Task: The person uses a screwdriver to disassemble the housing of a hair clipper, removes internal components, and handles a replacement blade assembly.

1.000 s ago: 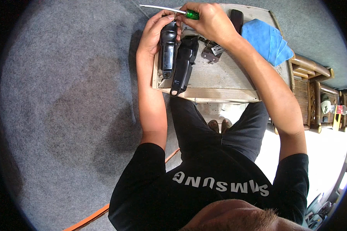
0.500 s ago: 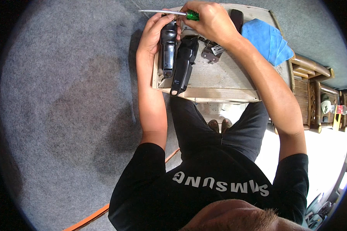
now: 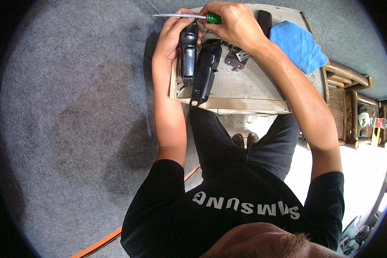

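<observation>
My left hand grips the top of a black hair clipper that lies upright in the picture along the left side of a pale wooden board. My right hand holds a screwdriver by its green handle, its steel shaft lying level across the clipper's top and over my left fingers; the right fingertips are close to that top end, partly hidden. A second black clipper lies just right of the held one. Small dark metal parts sit behind it, partly under my right hand.
A dark oblong object and a folded blue cloth rest on the board's right side. Bamboo furniture stands beyond it, with small items further right. Grey carpet-like surface fills the left. An orange cable or strip runs low left.
The screwdriver has tilted, its left tip dropping so the shaft is now nearly level. The held clipper has shifted very slightly; both arms are almost still.
</observation>
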`<state>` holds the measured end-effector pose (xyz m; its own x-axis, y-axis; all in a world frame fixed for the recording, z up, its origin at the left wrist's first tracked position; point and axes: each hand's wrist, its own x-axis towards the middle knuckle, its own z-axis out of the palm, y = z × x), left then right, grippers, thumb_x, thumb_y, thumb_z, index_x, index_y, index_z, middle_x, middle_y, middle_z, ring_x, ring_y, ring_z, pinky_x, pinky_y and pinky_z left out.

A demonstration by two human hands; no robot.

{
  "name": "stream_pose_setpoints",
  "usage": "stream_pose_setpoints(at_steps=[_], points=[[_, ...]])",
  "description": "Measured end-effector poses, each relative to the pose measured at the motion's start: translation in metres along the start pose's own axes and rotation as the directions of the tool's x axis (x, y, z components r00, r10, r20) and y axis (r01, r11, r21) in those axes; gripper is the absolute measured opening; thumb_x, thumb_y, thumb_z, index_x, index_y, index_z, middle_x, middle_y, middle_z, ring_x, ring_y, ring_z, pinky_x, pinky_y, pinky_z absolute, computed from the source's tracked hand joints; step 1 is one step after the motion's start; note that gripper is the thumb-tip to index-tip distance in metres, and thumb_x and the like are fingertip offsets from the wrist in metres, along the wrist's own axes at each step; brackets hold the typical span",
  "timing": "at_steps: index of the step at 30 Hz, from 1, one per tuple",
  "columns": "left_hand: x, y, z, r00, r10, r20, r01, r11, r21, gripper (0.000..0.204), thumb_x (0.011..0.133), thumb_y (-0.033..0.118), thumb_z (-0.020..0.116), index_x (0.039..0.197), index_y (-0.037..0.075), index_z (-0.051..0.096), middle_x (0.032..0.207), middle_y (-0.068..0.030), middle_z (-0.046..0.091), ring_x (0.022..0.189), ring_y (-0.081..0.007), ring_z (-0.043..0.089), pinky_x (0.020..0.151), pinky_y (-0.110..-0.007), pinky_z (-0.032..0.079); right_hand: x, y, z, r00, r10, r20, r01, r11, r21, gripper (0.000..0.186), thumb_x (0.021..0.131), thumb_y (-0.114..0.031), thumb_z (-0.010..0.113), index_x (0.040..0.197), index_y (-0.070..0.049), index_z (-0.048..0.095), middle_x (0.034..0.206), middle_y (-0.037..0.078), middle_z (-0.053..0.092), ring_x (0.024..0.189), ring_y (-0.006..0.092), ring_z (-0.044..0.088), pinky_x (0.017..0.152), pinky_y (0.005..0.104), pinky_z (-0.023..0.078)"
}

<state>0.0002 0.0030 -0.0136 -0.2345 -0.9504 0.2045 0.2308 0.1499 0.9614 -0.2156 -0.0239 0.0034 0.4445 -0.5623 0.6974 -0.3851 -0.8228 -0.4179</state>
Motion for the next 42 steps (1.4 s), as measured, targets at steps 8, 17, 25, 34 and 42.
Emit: stream_pose_setpoints(at_steps=[8,17,25,34,42], points=[[0.0004,-0.0008,-0.0039,1.0,0.002,0.023,-0.002,1.0,-0.024,0.011,0.104,0.015,0.058,0.108,0.004,0.06,0.081,-0.0106,0.068,0.07,-0.0166,0.07,0.059,-0.031,0.06,-0.0015,0.0023,0.0035,0.998,-0.045,-0.054,0.044,0.999,-0.009,0.031,0.081,-0.023,0.08,0.108,-0.009,0.074,0.095,0.016,0.075,0.092,0.0372,0.072,0.079,0.0489,0.058],[-0.0021,0.0013,-0.0008,1.0,-0.001,0.021,0.001,1.0,0.007,0.014,0.103,0.019,0.061,0.107,0.006,0.063,0.08,-0.0099,0.069,0.068,-0.0151,0.07,0.059,-0.03,0.06,-0.0015,-0.002,-0.0011,1.0,-0.019,-0.022,0.019,1.0,0.009,0.03,0.082,-0.023,0.079,0.107,-0.009,0.074,0.094,0.016,0.075,0.092,0.0373,0.072,0.079,0.0489,0.057],[-0.0029,0.0018,-0.0018,0.999,-0.035,-0.026,0.035,0.999,0.003,0.019,0.102,0.022,0.062,0.109,0.004,0.066,0.078,-0.0104,0.069,0.067,-0.0159,0.069,0.058,-0.03,0.06,-0.0012,-0.0008,0.0005,0.999,-0.024,-0.036,0.025,1.0,0.011,0.03,0.083,-0.023,0.079,0.108,-0.007,0.073,0.093,0.016,0.075,0.091,0.0376,0.072,0.079,0.0484,0.057],[-0.0036,0.0007,0.0006,1.0,-0.005,-0.021,0.005,1.0,0.0,0.019,0.103,0.021,0.063,0.11,0.004,0.065,0.08,-0.0099,0.069,0.069,-0.0152,0.07,0.058,-0.029,0.06,-0.0008,-0.0027,-0.0005,1.0,-0.015,-0.026,0.015,1.0,0.006,0.028,0.083,-0.022,0.078,0.107,-0.008,0.074,0.092,0.017,0.075,0.09,0.0377,0.073,0.078,0.0483,0.058],[-0.0013,0.0004,-0.003,0.999,0.029,0.024,-0.029,1.0,0.003,0.015,0.102,0.019,0.063,0.107,0.005,0.063,0.082,-0.0099,0.068,0.072,-0.0156,0.07,0.059,-0.03,0.061,-0.0013,-0.0025,-0.0002,0.999,-0.026,-0.037,0.026,1.0,0.001,0.026,0.082,-0.021,0.078,0.106,-0.009,0.074,0.091,0.016,0.075,0.09,0.0373,0.073,0.078,0.048,0.058]])
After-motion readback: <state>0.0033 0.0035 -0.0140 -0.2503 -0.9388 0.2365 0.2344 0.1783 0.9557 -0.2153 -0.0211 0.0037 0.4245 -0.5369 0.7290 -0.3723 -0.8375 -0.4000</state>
